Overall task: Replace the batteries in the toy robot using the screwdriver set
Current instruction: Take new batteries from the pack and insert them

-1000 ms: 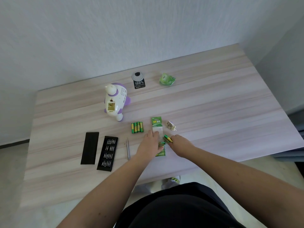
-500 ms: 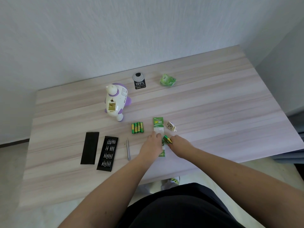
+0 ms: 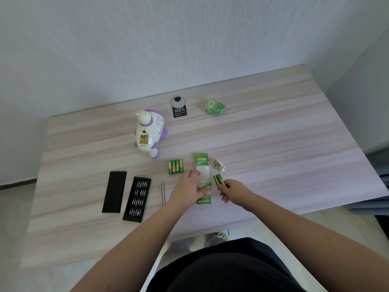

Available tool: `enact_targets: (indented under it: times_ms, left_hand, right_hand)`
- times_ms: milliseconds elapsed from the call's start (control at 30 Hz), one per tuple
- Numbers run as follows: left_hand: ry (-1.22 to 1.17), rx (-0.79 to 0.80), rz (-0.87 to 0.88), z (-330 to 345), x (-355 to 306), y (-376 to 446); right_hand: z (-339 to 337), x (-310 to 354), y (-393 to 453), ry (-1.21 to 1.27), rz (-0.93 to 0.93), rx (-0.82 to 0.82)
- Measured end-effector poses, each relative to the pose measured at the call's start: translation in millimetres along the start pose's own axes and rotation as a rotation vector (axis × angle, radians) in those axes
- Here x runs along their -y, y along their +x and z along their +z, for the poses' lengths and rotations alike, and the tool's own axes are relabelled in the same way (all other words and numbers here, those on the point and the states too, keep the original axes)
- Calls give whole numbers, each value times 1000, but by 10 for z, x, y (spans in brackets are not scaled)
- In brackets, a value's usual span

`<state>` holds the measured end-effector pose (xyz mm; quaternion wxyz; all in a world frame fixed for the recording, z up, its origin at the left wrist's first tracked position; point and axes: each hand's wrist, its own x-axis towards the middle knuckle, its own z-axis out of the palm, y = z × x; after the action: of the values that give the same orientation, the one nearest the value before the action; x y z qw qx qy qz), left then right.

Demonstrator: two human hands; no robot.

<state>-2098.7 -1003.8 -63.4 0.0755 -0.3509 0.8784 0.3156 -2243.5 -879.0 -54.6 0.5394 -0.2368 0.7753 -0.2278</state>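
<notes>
A: Start at the left. What's laid out?

B: On the pale wood-grain worktop (image 3: pixel 273 131), a flat black rectangular lid (image 3: pixel 114 191), then the open black tray of screwdriver bits (image 3: pixel 137 201), then a slim silver screwdriver handle (image 3: pixel 163 192) lying loose. Farther back lies the white-and-purple plastic toy robot (image 3: pixel 148 132), its battery bay open and showing brassy contacts.

A: And the batteries?

B: Four green-and-yellow cells in a row (image 3: pixel 175 166), near the middle (probably the old ones, though I can't confirm that). Right of them, the green-and-white cardboard battery pack (image 3: pixel 202 165) lies flat.

A: The hands?

B: The left hand (image 3: pixel 187 189) rests on the pack's near part, fingers curled at a cell still in it (image 3: pixel 204 185), seemingly pinching it. The right hand (image 3: pixel 232 189) pinches a pair of fresh green cells (image 3: pixel 219 179) just beside the pack. Farther right sits the small white battery-bay cover (image 3: pixel 218 164).

A: So which step?

B: I'd judge the new cells are being freed from the packaging. Next calls for carrying them far-left to the robot and seating them with the polarity right, then the cover and the screwdriver.
</notes>
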Motion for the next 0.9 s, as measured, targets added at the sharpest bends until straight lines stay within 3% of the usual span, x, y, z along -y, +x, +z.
enact_targets:
  times_ms: [133, 233, 333, 500, 900]
  left_hand:
    - [-280, -122, -77, -233, -182, -81]
    - [-614, -148, -111, -467, -354, -139]
    - [-760, -179, -32, -758, -491, -245]
    - [-740, -302, 41, -1261, -595, -455]
    - [-602, -581, 251, -2161, -284, -971]
  right_hand:
    - [-74, 143, -208, 373, -79, 48]
    - [-103, 373, -336, 433, -180, 83]
    - [-108, 645, -476, 392, -311, 93]
    - [-84, 1064, -687, 245, -504, 42]
    - [235, 1993, -934, 76, -736, -51]
